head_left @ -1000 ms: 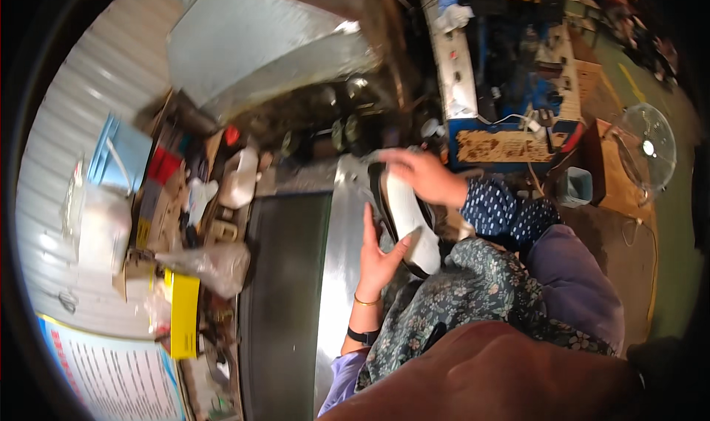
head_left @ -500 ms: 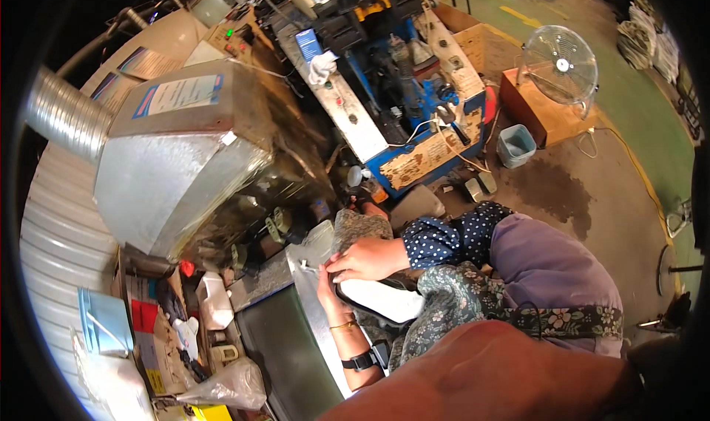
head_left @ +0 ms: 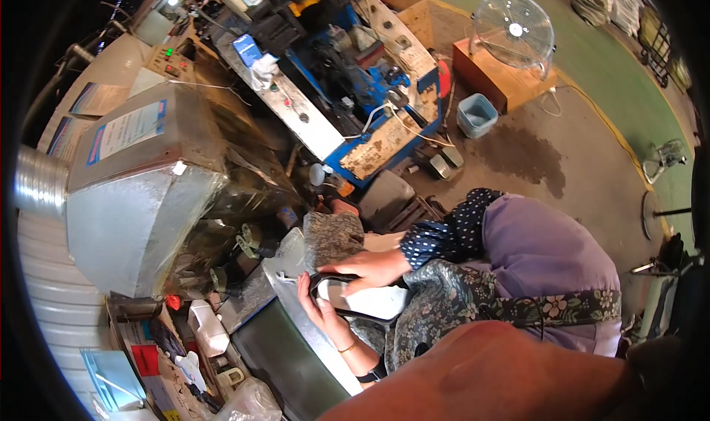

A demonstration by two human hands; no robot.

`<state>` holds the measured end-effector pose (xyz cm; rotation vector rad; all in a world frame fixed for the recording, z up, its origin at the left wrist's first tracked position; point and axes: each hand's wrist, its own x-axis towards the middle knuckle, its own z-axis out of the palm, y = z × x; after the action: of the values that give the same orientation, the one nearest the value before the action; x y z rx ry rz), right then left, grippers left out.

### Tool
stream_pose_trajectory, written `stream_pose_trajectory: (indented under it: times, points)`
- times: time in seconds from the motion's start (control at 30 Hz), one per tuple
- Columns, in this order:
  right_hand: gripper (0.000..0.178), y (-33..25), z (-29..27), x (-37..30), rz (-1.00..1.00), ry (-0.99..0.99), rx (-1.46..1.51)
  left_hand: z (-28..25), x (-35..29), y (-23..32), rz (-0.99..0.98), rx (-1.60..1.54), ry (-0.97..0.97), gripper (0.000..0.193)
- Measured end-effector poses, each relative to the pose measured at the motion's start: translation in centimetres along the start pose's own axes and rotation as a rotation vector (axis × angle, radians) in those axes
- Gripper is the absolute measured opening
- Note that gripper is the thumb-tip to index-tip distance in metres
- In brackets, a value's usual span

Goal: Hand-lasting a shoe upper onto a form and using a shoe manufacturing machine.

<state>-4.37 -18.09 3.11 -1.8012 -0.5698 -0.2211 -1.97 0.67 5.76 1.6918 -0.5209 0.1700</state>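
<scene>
In my lap lies a shoe-shaped piece point(head_left: 377, 303) with a white, sole-shaped face and a dark rim. My left hand point(head_left: 323, 314), with a thin bracelet at the wrist, is closed around its left end. My right hand point(head_left: 370, 268), coming out of a dark polka-dot sleeve point(head_left: 436, 241), grips the same end from above, some fingers lying on the white face at the rim. The piece's underside and the fingertips beneath it are hidden. A floral apron point(head_left: 458, 295) covers my lap under the piece.
A dark-green-topped bench with a metal edge point(head_left: 340, 356) is beside my left arm. Beyond stand a metal hood point(head_left: 140, 206) and a blue-framed machine point(head_left: 377, 158). A cluttered box point(head_left: 148, 358) lies left; a blue bucket point(head_left: 477, 116) and a fan point(head_left: 514, 29) stand at the far right.
The view has shifted, so the surroundings sit farther left and mostly higher. My right fingers have moved from over my left fingertips onto the white face; both hands stay on the piece.
</scene>
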Motion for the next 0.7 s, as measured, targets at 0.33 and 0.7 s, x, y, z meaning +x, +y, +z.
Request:
stream_pose_trajectory:
  times: [0.33, 0.7]
  points:
    - [0.043, 3.5, -2.6, 1.5, 0.584, -0.113, 0.459, -0.2, 4.3, 0.5, -0.484, -0.386, 0.099, 0.045]
    - [0.043, 0.0, 1.6, 3.9, 0.368, -0.37, -0.492, -0.8, 1.6, -5.7, -0.468, -0.236, 0.161, 0.041]
